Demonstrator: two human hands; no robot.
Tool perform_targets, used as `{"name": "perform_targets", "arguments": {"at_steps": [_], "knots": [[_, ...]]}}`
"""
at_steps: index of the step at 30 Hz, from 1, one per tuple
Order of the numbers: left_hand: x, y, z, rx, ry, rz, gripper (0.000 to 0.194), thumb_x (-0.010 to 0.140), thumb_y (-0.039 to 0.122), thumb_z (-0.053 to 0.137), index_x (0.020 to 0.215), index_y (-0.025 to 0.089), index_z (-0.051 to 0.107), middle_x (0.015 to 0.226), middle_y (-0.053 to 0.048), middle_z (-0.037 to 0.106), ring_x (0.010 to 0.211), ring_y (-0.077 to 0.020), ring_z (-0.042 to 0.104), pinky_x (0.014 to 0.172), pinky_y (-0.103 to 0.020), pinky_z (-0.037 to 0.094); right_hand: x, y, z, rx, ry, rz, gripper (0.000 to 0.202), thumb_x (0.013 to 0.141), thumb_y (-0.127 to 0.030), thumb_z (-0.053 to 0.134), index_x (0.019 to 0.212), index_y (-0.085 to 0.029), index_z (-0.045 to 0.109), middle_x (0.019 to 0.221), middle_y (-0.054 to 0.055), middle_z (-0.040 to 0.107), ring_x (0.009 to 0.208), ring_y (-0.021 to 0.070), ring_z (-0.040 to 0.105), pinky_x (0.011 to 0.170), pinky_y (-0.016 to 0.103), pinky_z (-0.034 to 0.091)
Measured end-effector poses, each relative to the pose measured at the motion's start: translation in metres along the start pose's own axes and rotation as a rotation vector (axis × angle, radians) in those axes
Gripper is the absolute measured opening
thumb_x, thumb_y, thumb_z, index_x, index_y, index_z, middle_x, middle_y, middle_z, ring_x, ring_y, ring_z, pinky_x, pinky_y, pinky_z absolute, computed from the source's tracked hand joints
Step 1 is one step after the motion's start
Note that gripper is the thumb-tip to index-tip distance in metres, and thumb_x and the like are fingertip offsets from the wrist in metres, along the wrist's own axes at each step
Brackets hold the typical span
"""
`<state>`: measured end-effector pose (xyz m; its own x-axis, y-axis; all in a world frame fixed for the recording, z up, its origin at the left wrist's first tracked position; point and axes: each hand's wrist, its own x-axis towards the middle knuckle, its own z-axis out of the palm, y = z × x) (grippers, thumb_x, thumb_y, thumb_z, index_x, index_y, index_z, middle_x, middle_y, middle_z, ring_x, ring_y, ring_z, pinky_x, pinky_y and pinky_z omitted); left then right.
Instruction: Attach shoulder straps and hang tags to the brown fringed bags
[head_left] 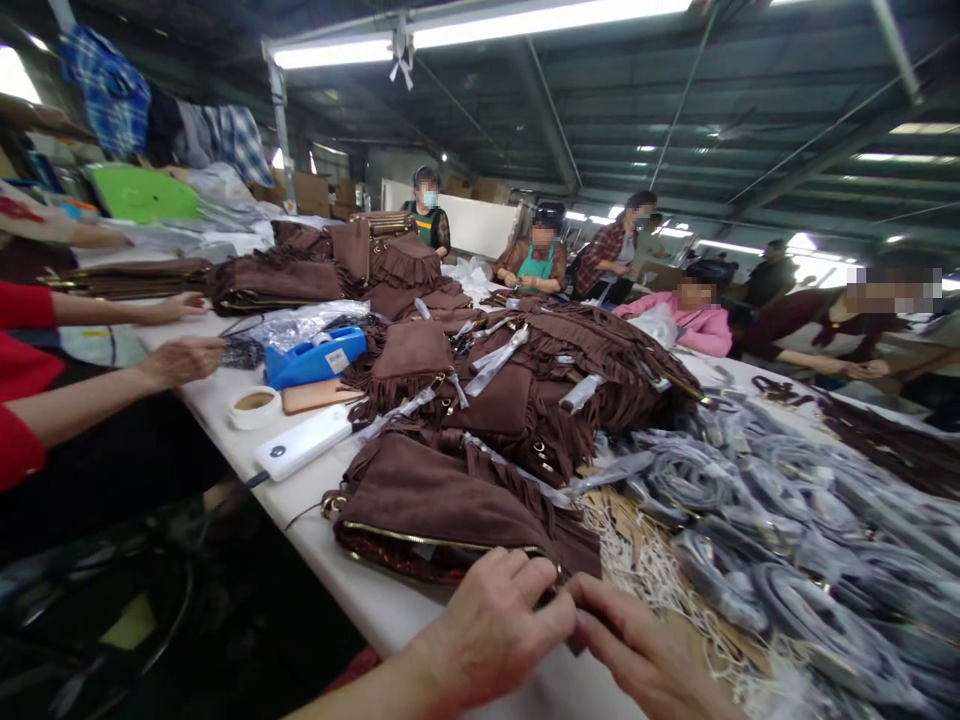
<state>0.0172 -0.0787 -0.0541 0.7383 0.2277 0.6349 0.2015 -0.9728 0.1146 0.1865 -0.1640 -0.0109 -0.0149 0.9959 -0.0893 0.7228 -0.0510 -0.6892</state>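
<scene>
A brown fringed bag (442, 490) lies at the front edge of the white table, its gold zipper partly open and a patterned lining showing. At the bag's near right corner, my left hand (499, 620) is closed with fingers pinched by the zipper's end. My right hand (637, 640) meets it there, thumb and fingers pressed together on a small dark piece at that corner. The fingers cover most of this piece, so its exact form is hidden.
Brown bags (487, 370) pile up behind. Wrapped grey straps (795, 540) and tags with white strings (660, 570) lie right. A blue tape dispenser (315, 356), tape roll (253, 407) and white device (304, 443) sit left. A red-sleeved person's hands (184, 360) reach in; several people sit beyond.
</scene>
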Motion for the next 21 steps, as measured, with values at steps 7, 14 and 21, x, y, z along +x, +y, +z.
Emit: {"name": "perform_targets", "arguments": {"at_steps": [7, 14, 21], "knots": [[0.032, 0.007, -0.020, -0.160, -0.334, -0.389, 0.014, 0.081, 0.009, 0.054, 0.093, 0.017, 0.055, 0.096, -0.008, 0.062, 0.088, -0.0234, 0.062, 0.074, -0.034, 0.053, 0.002, 0.013, -0.002, -0.361, 0.106, -0.114, 0.029, 0.099, -0.035, 0.034, 0.087, -0.024, 0.058, 0.074, 0.000, 0.069, 0.068, 0.0171, 0.067, 0.062, 0.026, 0.046], [0.080, -0.004, -0.090, -0.102, -0.634, -0.407, 0.008, 0.090, 0.017, 0.056, 0.097, 0.015, 0.058, 0.098, -0.010, 0.069, 0.090, -0.0270, 0.067, 0.076, -0.036, 0.055, 0.000, 0.010, -0.006, -0.483, 0.214, -0.126, 0.026, 0.099, -0.037, 0.038, 0.085, -0.026, 0.058, 0.071, 0.000, 0.070, 0.061, 0.0183, 0.068, 0.055, 0.025, 0.042], [0.041, 0.000, -0.044, 0.131, -0.275, -0.047, 0.011, 0.093, 0.019, 0.054, 0.103, 0.014, 0.052, 0.100, -0.006, 0.059, 0.087, -0.0243, 0.058, 0.071, -0.037, 0.052, 0.017, -0.014, -0.008, 0.090, 0.160, 0.047, 0.040, 0.091, -0.052, 0.040, 0.065, -0.023, 0.048, 0.058, -0.002, 0.052, 0.055, 0.0140, 0.049, 0.052, 0.024, 0.039]]}}
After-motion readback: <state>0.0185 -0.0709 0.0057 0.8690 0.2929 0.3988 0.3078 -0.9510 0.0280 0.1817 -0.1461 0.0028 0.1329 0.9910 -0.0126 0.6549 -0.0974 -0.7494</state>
